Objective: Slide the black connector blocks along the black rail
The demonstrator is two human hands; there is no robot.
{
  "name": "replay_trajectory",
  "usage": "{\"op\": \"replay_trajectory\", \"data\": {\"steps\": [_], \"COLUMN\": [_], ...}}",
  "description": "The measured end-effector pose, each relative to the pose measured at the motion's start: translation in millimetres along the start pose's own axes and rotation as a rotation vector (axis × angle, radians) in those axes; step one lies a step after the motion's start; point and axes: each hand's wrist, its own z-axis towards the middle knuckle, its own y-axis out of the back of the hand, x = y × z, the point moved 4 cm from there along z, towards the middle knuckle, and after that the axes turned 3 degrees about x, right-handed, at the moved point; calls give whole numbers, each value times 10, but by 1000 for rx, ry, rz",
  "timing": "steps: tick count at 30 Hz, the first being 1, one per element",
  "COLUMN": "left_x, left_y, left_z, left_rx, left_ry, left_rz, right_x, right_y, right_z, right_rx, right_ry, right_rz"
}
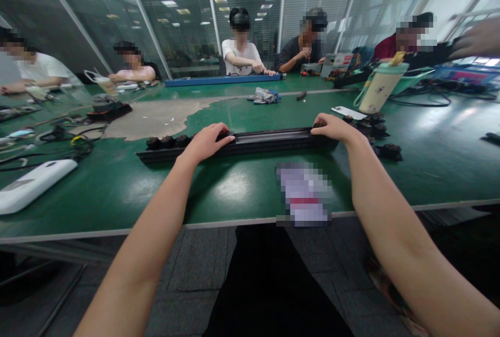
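Observation:
A long black rail point(265, 141) lies crosswise on the green table point(242, 191) in front of me. My left hand point(206, 140) rests on top of the rail near its middle-left, fingers curled over a small black part that I cannot make out. My right hand point(332, 126) grips the rail's right end, fingers closed over it. Small black knob-like parts point(167, 141) sit in a row on the rail's left portion. More of these black parts point(377, 131) lie loose on the table just right of my right hand.
A mint-lidded cream bottle point(380, 87) stands at the back right beside a white phone point(349, 113). A white device point(33, 183) and cables lie at the left. A blue rail point(222, 80) and grey gloves point(264, 96) lie farther back. Several people sit around the table.

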Motion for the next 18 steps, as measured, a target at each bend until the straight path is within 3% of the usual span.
{"op": "replay_trajectory", "data": {"steps": [10,18], "left_x": [-21,-12], "left_y": [12,13], "left_z": [-5,-5], "left_rx": [7,5], "left_ry": [9,6], "left_rz": [-4,-15], "right_x": [-108,-59], "right_y": [-9,1], "right_z": [67,22], "right_rx": [33,13], "right_ry": [-12,-36], "right_rz": [74,60]}}
